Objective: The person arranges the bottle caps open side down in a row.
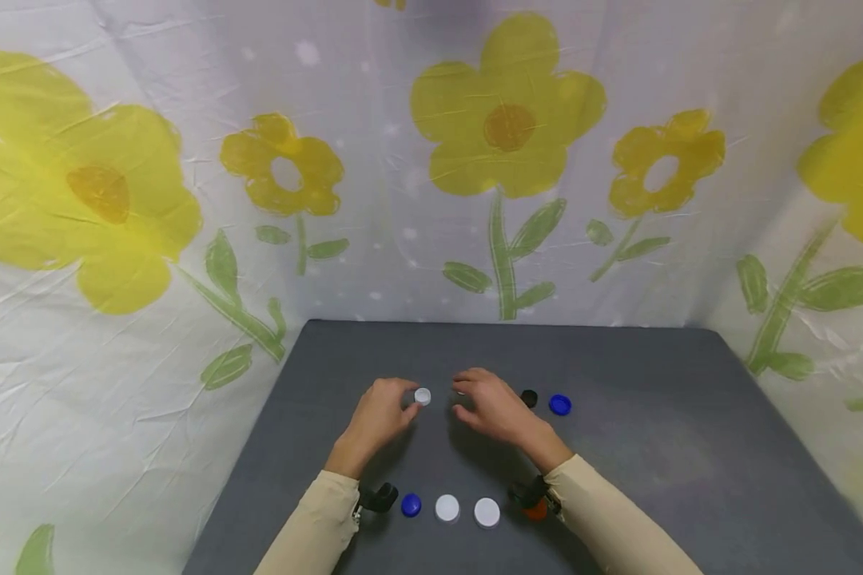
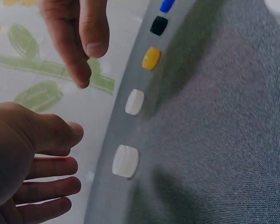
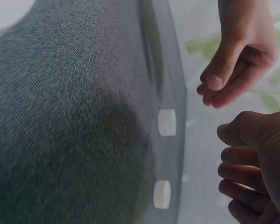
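Both hands hang in the air over the grey counter [image 1: 654, 447], released and holding nothing, their fingers loosely bent. The left hand [image 1: 379, 414] has its thumb and forefinger spread apart, and in the head view a small white cap [image 1: 422, 397] shows beside their tips; the wrist views show that cap resting on the counter, clear of the fingers. The right hand [image 1: 499, 411] hovers opposite, its thumb apart from the other fingers, and from the head it mostly hides a second white cap [image 3: 162, 194], which the right wrist view shows standing on the counter near the far edge, just beside the first. The left wrist view continues this far row with a yellow cap [image 2: 151, 58], then a black cap [image 1: 529, 398] and a far blue cap [image 1: 560, 405], the last one at the row's right end, with a raised rim. Closer to the person lies another row: a near blue cap [image 1: 411, 505], two larger white caps [image 1: 447, 509] just beside each other, and an orange cap [image 1: 535, 511] partly covered by the right wrist's dark camera [image 1: 525, 493]. Pale sleeves [image 1: 614, 511] cover both forearms. Behind the counter hangs a whitish sheet [image 1: 374, 263] printed with yellow flowers [image 1: 511, 128] and green leaves.
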A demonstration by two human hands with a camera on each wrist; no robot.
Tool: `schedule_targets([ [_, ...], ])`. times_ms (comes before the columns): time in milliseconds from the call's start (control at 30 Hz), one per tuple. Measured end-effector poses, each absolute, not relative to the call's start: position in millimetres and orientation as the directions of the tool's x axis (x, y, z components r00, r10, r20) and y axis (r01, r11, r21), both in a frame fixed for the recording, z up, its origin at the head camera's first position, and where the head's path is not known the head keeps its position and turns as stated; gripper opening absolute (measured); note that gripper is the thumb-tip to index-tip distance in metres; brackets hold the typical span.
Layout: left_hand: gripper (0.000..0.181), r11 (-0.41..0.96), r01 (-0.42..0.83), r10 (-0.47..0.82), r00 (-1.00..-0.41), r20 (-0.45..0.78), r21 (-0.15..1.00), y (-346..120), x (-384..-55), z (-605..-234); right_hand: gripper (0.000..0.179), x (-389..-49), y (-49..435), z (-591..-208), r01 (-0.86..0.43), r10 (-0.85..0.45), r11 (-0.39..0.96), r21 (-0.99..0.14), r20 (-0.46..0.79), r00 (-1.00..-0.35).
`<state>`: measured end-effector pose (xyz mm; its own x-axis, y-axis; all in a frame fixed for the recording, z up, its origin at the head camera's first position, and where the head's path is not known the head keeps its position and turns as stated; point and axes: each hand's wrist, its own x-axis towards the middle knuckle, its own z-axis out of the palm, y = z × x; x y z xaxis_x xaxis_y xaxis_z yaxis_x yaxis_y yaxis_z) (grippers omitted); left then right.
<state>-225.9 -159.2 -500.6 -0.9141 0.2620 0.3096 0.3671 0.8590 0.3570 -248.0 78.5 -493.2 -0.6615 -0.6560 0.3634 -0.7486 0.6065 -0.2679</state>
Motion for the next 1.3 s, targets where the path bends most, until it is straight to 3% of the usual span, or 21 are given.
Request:
schedule_targets([
  [733,0.033,0.895,0.305,0.244,-0.946,0.214,0.326,-167,-260,-530,0.032,-286,28,-520,-0.723,-0.695,0.665,-0.188,0.199,-0.691],
  [1000,0.022,0.901,0.302,0.240,-0.945,0.222,0.312,-165,-262,-537,0.024,-291,22,-534,-0.735,-0.703,0.654,-0.179,0.217,-0.678],
  [1300,0.014,0.911,0.261,0.201,-0.957,0.210,0.318,-163,-261,-542,0.012,-287,16,-538,-0.699,-0.655,0.684,-0.207,0.248,-0.714],
])
